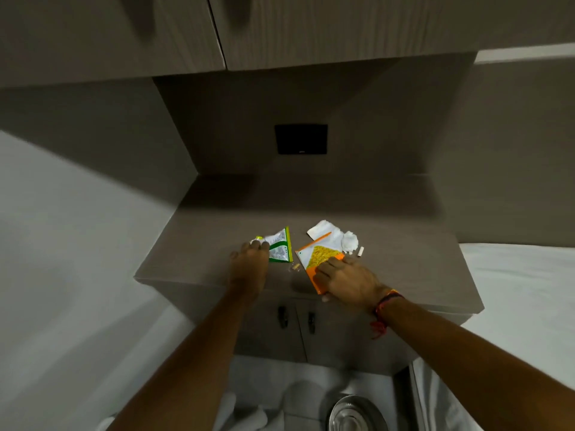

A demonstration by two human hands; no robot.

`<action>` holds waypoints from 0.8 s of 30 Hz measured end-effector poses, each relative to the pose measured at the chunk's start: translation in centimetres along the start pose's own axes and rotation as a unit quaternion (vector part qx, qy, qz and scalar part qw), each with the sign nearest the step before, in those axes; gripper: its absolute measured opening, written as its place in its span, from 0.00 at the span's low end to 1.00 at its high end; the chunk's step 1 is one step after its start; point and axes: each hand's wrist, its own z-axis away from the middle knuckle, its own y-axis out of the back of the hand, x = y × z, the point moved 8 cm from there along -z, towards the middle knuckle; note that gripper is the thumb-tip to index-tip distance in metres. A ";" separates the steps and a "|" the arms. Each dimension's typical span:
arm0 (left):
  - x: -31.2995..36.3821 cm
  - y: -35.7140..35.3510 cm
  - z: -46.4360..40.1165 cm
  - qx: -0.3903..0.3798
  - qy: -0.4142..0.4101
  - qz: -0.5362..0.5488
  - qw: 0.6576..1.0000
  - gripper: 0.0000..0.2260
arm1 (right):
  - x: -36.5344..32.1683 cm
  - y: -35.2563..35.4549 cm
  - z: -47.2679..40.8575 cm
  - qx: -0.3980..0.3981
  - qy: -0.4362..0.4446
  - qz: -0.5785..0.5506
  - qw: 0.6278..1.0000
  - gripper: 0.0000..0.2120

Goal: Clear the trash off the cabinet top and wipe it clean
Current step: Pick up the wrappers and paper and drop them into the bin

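On the grey-brown wood-grain cabinet top (199,244), near its front edge, the trash is spread. Furthest left, the left hand (249,265) is laid palm down, its fingertips pressed on the near corner of a green-and-white plastic snack wrapper (280,248); whether it is gripped cannot be told. Between the hands a small pale scrap (295,267) is seen. An orange-and-white snack packet (317,259) is pinned flat under the spread fingers of the right hand (345,279). Just behind it lie a white paper sheet (323,231), a crumpled white tissue (350,241) and a small white stub (361,251).
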 end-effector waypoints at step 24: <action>19.7 -10.9 17.4 -0.066 -0.157 0.485 0.858 0.07 | -9.7 -10.6 21.2 0.134 -0.506 -0.462 0.716 0.12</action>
